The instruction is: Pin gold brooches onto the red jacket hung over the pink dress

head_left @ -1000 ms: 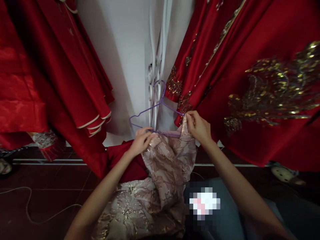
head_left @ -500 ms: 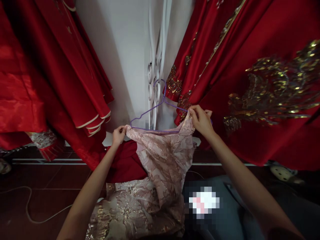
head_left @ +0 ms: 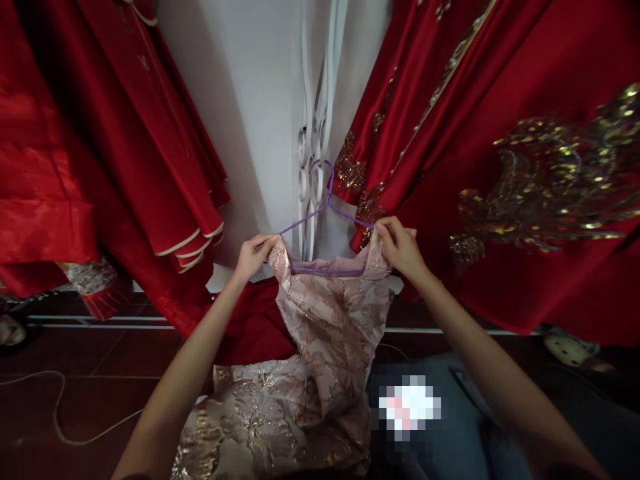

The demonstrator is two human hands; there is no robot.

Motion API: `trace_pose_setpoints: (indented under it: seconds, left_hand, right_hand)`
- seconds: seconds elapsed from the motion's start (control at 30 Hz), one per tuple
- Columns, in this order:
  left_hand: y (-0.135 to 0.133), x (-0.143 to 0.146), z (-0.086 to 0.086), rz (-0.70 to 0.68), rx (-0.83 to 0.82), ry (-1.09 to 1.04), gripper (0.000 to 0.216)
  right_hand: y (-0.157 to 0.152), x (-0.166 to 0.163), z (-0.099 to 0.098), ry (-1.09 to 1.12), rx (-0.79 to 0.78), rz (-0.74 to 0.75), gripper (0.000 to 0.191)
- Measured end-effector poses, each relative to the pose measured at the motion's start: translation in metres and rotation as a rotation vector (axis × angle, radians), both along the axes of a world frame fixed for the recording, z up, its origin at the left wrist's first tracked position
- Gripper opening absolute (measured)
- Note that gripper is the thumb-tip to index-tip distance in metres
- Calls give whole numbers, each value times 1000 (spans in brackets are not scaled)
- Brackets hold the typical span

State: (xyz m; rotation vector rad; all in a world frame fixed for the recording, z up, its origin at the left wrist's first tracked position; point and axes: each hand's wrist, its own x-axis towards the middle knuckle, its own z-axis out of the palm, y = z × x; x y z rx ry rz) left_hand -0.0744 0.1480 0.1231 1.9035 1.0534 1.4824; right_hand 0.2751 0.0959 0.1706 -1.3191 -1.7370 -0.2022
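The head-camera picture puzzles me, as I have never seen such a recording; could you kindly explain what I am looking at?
No machine here: a person wears a camera on the head, so you look forward and down along their two bare arms. The left hand and the right hand each pinch a shoulder of a pink and gold dress, which sits on a purple wire hanger in front of a white wall. The skirt trails down toward the camera. Red garments hang on both sides, those on the right with gold embroidery. Below is a dark floor with a pale cord on it.
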Motion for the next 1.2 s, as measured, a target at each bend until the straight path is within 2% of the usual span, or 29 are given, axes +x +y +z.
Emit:
trace_pose_setpoints:
  seconds: [0.07,0.13,0.23,0.33,0.4,0.47,0.53,0.63,0.73,0.83,0.93,1.0,1.1,1.2]
  left_hand:
    - [1,-3,8,-95,-73,39,38]
    - [2,-19,4,-166,-201,20,44]
    - [1,-63,-21,-205,-454,52,49]
    - [-9,-109,-46,-243,-706,400,44]
    - [-18,-128,-51,-269,-721,505,35]
    - [-27,-133,-43,-267,-647,465,32]
    - [-28,-124,-24,-221,-545,342,32]
    - [-16,-91,16,-78,-384,236,31]
    - [-1,-42,55,139,-148,362,25]
    - [-5,13,81,307,22,513,17]
    - [-26,57,87,351,128,500,12]
    - [-36,70,86,313,171,403,12]
    - [-37,65,86,214,149,301,14]
    - [-28,44,90,101,20,394,16]
  right_hand:
    - [2,2,-2,76,1,51,27]
    - [4,5,-4,128,-18,93,27]
    - [7,6,-6,164,-58,122,27]
    - [8,3,-8,197,-63,151,28]
    - [8,2,-9,213,-69,167,28]
    - [9,1,-9,225,-78,173,28]
    - [10,0,-9,232,-77,182,28]
    - [8,0,-7,235,-70,199,27]
    - [-1,-3,-1,223,-94,201,26]
    - [-17,-8,9,177,-184,237,24]
    - [-34,-13,17,153,-235,266,22]
    - [-39,-14,21,163,-252,281,22]
    - [-35,-14,26,182,-333,325,18]
    - [-13,-20,35,186,-491,362,21]
